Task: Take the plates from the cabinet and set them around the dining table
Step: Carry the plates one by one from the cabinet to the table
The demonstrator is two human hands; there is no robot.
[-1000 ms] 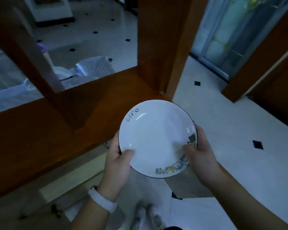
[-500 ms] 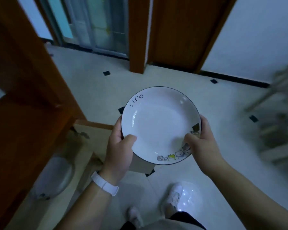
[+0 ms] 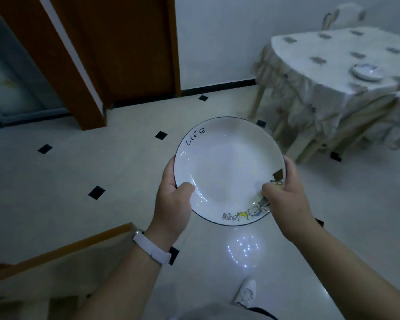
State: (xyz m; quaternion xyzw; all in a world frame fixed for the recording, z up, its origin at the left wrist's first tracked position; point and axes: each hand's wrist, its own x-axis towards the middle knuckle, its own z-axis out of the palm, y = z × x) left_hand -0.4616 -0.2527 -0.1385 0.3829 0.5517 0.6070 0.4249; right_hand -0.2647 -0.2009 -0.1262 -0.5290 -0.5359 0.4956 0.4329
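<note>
1. The view has swung away from the wooden cabinet; the cloth-covered desk (image 3: 333, 65) now shows at two o'clock.
2. Left hand (image 3: 171, 204) and right hand (image 3: 286, 204) each grip the plate (image 3: 229, 167), clamped on opposite rims.
3. Another plate (image 3: 366, 72) already sits there; this one is likely next.

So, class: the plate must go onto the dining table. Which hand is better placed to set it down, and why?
Probably the right hand: it grips the plate on the rim nearer the dining table, which stands ahead to the right. The left hand holds the far rim.
</note>
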